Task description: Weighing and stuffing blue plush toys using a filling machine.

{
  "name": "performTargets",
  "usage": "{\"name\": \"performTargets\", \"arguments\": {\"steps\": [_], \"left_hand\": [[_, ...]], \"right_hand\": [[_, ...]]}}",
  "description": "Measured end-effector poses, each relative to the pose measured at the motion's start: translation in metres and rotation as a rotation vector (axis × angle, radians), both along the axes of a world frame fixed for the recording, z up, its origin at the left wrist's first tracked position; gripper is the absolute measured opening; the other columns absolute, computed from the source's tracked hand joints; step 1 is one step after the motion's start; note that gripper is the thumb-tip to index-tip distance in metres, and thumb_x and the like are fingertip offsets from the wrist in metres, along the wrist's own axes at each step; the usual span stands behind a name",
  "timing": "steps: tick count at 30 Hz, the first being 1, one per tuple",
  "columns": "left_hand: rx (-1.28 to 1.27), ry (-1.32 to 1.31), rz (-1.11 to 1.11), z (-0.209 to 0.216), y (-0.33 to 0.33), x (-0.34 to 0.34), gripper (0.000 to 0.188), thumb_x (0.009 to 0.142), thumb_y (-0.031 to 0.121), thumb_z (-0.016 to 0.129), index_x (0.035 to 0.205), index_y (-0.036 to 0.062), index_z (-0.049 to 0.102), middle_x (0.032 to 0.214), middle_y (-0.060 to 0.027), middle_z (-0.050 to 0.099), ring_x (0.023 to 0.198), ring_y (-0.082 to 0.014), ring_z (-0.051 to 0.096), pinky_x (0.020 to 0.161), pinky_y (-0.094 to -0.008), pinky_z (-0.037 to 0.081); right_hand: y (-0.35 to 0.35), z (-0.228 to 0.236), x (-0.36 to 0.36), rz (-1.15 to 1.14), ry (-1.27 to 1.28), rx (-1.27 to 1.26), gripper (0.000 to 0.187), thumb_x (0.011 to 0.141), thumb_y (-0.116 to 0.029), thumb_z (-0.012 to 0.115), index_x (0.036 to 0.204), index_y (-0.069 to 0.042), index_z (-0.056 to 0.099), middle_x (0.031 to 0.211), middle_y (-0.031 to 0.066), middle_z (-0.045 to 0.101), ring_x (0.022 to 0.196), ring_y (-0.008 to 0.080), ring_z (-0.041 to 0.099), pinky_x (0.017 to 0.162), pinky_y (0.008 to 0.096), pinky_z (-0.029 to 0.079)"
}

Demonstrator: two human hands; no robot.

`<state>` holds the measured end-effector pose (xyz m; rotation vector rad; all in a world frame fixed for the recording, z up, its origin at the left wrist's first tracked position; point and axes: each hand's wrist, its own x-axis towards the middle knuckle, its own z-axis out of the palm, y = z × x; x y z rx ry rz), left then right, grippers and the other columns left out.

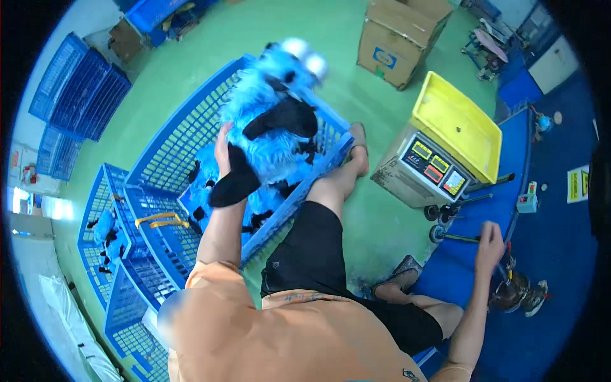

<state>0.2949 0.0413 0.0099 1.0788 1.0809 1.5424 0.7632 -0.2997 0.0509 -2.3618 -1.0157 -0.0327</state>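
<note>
Blue furry plush toy [270, 149], black flaps, round white eyes: held at its side by left grip [223, 149], fingers bent against fur, wrist partly covered. Below left grip, blue plastic basket [191, 114]. Right grip [490, 245]: fingers curled, cannot tell if holding anything. Ahead of right grip, digital scale [439, 162], printed panel, yellow tray [458, 121]; farther, cardboard carton [394, 38], blue printed mark. Beyond right grip, yellow-and-white notice [578, 184].
</note>
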Motion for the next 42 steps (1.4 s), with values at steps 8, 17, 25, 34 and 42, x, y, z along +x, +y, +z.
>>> {"name": "performTargets", "arguments": {"steps": [8,17,25,34,42], "left_hand": [[-0.270,-0.555,-0.664,0.030,-0.079,0.136,0.042,0.100,0.028,0.056,0.134,0.0049,0.055,0.133,-0.0119,0.061,0.118,-0.0223,0.059,0.105,-0.0383,0.045],[-0.334,-0.695,-1.191,0.018,-0.167,0.244,0.045,0.097,0.023,0.059,0.140,0.0120,0.051,0.136,-0.0148,0.059,0.124,-0.0251,0.056,0.108,-0.0432,0.042],[-0.876,-0.705,-1.183,-0.071,-0.212,0.303,0.031,0.100,0.022,0.058,0.128,0.0083,0.057,0.122,-0.0092,0.064,0.108,-0.0246,0.063,0.094,-0.0412,0.053],[-0.522,-0.226,-1.313,-0.035,-0.256,0.351,0.042,0.092,0.015,0.071,0.130,0.0056,0.055,0.121,-0.0111,0.064,0.106,-0.0232,0.062,0.087,-0.0351,0.053],[-0.170,0.055,-0.918,-0.029,-0.231,0.344,0.038,0.087,0.013,0.075,0.121,0.0034,0.061,0.113,-0.0106,0.068,0.095,-0.0220,0.065,0.087,-0.0314,0.052]], "right_hand": [[0.083,0.016,-0.128,0.564,0.950,0.479,0.032,0.101,-0.023,0.056,0.125,-0.001,0.059,0.111,0.0122,0.068,0.101,0.0201,0.066,0.083,0.0331,0.054],[0.048,-0.029,-0.079,0.292,0.797,0.823,0.015,0.099,-0.016,0.057,0.102,-0.002,0.062,0.083,0.0023,0.062,0.070,0.0095,0.050,0.066,0.0272,0.044],[-0.057,-0.045,-0.016,-0.227,0.323,0.530,0.019,0.100,-0.013,0.049,0.104,0.001,0.061,0.081,0.0071,0.062,0.068,0.0172,0.051,0.066,0.0331,0.045],[-0.146,0.015,0.033,-0.561,0.017,0.432,0.034,0.097,-0.022,0.056,0.124,-0.001,0.061,0.115,0.0160,0.066,0.099,0.0275,0.062,0.089,0.0381,0.048],[-0.015,-0.009,0.002,0.082,-0.278,-0.005,0.036,0.083,-0.027,0.070,0.108,-0.003,0.059,0.096,0.0192,0.066,0.090,0.0378,0.063,0.079,0.0478,0.047]]}}
